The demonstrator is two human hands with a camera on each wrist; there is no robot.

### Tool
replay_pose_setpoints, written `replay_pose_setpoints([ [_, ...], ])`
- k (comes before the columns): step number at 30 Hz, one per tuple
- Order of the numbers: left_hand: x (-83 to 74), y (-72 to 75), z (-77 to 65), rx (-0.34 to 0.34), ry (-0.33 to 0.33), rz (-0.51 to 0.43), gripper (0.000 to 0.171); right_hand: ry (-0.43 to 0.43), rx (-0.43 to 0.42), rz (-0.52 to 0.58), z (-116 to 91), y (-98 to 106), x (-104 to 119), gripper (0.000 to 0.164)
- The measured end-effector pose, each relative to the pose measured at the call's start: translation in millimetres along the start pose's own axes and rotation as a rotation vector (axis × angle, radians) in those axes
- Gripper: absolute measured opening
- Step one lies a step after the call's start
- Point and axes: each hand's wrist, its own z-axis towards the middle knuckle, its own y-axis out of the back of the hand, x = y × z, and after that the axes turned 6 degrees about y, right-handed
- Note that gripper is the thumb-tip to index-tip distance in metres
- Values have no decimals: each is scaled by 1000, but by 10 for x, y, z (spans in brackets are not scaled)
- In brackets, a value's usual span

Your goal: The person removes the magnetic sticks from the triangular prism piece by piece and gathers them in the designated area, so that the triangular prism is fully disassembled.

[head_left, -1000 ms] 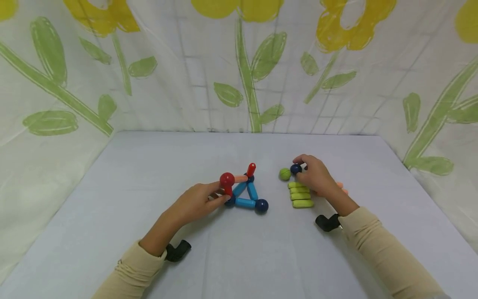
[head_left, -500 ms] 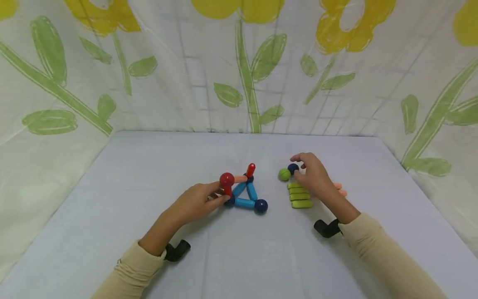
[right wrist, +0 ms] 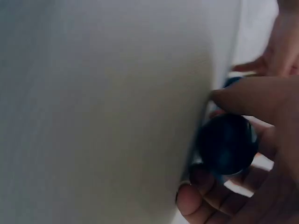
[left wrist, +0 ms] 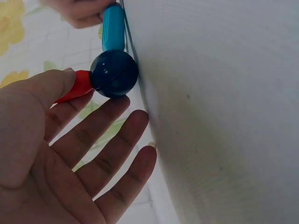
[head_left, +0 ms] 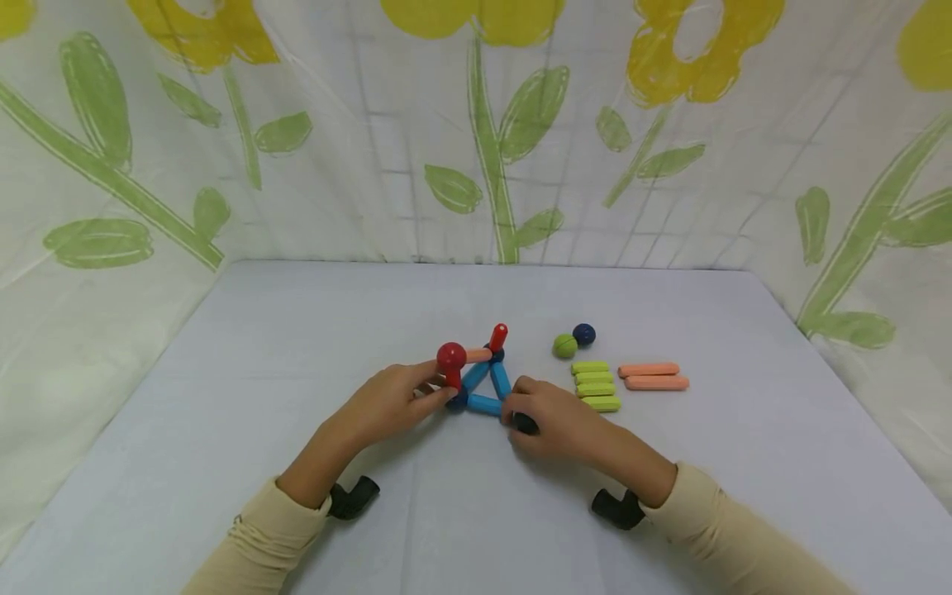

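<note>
Left of the table's middle lies a triangle of blue magnetic sticks (head_left: 485, 405) joined by dark blue balls. My left hand (head_left: 390, 401) pinches an upright red stick (left wrist: 78, 86) between thumb and forefinger, beside the left corner ball (left wrist: 114, 73); its other fingers are spread. A red ball (head_left: 451, 357) tops that stick, and a peach stick (head_left: 478, 355) runs from the ball's side toward the far corner. Another red stick (head_left: 499, 335) rises there. My right hand (head_left: 561, 421) curls its fingers and thumb round the right corner ball (right wrist: 228, 143), partly hiding it.
Right of the triangle lie several lime-green sticks (head_left: 595, 388) in a row and two peach sticks (head_left: 657, 383). Behind them a green ball (head_left: 565, 345) touches a loose dark blue ball (head_left: 584, 334). A flowered curtain (head_left: 461, 215) hangs behind the white table (head_left: 335, 314).
My right hand has left the loose dark blue ball beside the green one and moved left and nearer to the triangle's right corner ball. The left hand stays in place.
</note>
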Motion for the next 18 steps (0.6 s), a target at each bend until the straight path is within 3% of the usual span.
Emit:
replay_pose_setpoints([
  [6, -11, 8, -8, -2, 13, 2, 25, -47, 24, 36, -11, -47, -5, 12],
  [14, -18, 3, -1, 0, 13, 10, 24, -80, 61, 37, -87, 37, -42, 31],
  [18, -18, 5, -2, 1, 16, 10, 24, -64, 54, 47, -138, 78, -67, 33],
])
